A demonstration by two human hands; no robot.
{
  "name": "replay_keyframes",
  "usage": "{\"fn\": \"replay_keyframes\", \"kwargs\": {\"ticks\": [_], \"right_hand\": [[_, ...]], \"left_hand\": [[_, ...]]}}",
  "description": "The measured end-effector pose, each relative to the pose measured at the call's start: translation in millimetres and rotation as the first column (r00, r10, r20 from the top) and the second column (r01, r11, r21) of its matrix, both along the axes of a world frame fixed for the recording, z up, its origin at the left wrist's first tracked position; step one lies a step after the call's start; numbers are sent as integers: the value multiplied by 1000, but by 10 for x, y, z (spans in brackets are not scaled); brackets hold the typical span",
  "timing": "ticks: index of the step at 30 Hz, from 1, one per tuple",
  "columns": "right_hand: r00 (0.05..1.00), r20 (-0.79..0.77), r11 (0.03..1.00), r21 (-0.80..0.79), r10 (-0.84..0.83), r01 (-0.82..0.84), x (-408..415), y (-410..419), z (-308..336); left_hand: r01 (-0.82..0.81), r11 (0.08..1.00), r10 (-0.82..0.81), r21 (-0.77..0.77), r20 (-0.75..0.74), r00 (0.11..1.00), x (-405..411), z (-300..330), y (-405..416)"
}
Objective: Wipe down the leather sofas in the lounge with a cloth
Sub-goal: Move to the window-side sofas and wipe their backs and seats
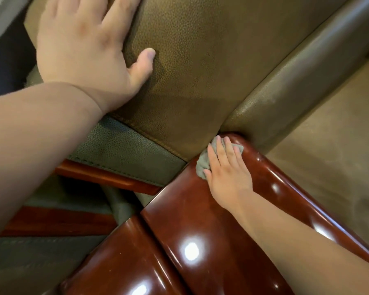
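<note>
My right hand presses the grey cloth flat-fingered on the glossy armrest; it could bunch and slip. My left hand, spread, braces on the cushion.

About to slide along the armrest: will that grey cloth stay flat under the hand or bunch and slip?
The grey cloth is already crumpled beside the right hand, so it is probably floppy and will bunch. The wooden armrest is glossy, so it likely slides easily.

A left hand rests flat, fingers straight, on a brown pebbled-leather sofa cushion. The right hand presses a crumpled grey cloth onto a glossy reddish-brown wooden armrest.
</note>
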State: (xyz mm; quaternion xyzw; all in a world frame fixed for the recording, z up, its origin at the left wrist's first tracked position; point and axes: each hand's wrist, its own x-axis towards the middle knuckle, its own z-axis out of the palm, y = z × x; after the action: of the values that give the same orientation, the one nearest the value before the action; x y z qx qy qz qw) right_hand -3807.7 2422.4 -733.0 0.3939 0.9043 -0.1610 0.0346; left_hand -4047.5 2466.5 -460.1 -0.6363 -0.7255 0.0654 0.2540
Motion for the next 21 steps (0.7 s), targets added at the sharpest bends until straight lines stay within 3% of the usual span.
{"fn": "replay_keyframes", "kwargs": {"ticks": [2, 6, 10, 14, 18, 21], "right_hand": [[998, -26, 996, 53, -63, 65, 121, 91, -2], [973, -8, 973, -8, -233, 233, 70, 126, 53], [968, -13, 966, -68, -252, 250, -166, 122, 86], [991, 67, 993, -28, -112, 114, 253, 197, 19], [932, 135, 927, -125, -337, 353, 826, 319, 61], [936, 158, 943, -59, -315, 327, 628, 293, 78]], "left_hand": [[17, 1000, -17, 4, 3, 1000, 2, -1, 8], [9, 1000, -9, -9, 23, 1000, 7, -1, -17], [13, 1000, -13, -3, 33, 999, 30, -5, -19], [22, 1000, -22, -2, 49, 999, -28, -29, 0], [14, 1000, -16, 18, 72, 997, -68, -64, 2], [19, 1000, -19, 10, 70, 997, -43, -50, 10]]}}
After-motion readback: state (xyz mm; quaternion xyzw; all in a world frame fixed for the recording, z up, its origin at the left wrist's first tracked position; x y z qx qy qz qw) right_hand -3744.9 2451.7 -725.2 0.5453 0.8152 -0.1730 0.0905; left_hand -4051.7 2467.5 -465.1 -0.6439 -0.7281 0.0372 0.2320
